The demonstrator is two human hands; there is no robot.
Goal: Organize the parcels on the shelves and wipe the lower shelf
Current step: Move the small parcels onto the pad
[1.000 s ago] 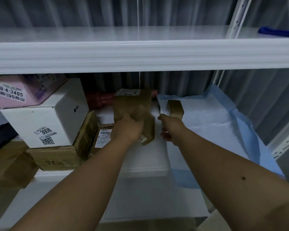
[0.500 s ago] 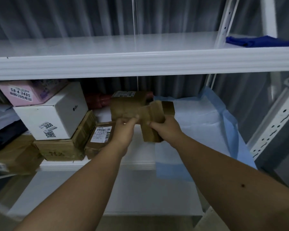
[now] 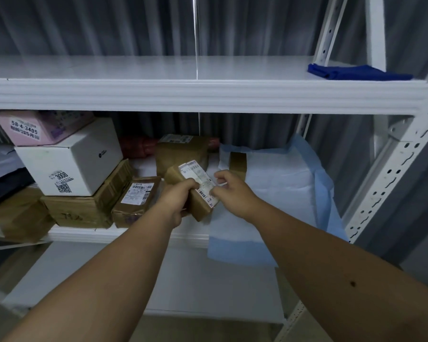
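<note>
Parcels fill the left half of the middle shelf (image 3: pixel 134 236), and one small brown parcel (image 3: pixel 195 188) sits in my hands at the centre of the frame, held just in front of that shelf. My left hand (image 3: pixel 176 201) has its fingers curled round the parcel's left end, gripping it. My right hand (image 3: pixel 229 191) pinches the right edge of the parcel's white label between thumb and fingertips. The parcel is tilted, label side up.

Behind it, toward the back of the shelf, stands a larger brown parcel (image 3: pixel 181 154) with a label on top. Left of centre a flat brown labelled parcel (image 3: pixel 136 201) lies beside a taped cardboard box (image 3: pixel 84 208), which carries a white box (image 3: pixel 69 161) marked 3008. A pink box (image 3: pixel 37 127) rests on top of that, in the upper left under the shelf above. Another small brown parcel (image 3: pixel 237 161) sits on the blue-edged sheet (image 3: pixel 289 183) that covers the right side of the shelf and hangs over its front edge.

A blue cloth (image 3: pixel 356 72) lies folded on the upper shelf (image 3: pixel 158 92), at the upper right of the frame. The lower shelf (image 3: pixel 195 287) shows below my forearms.
</note>
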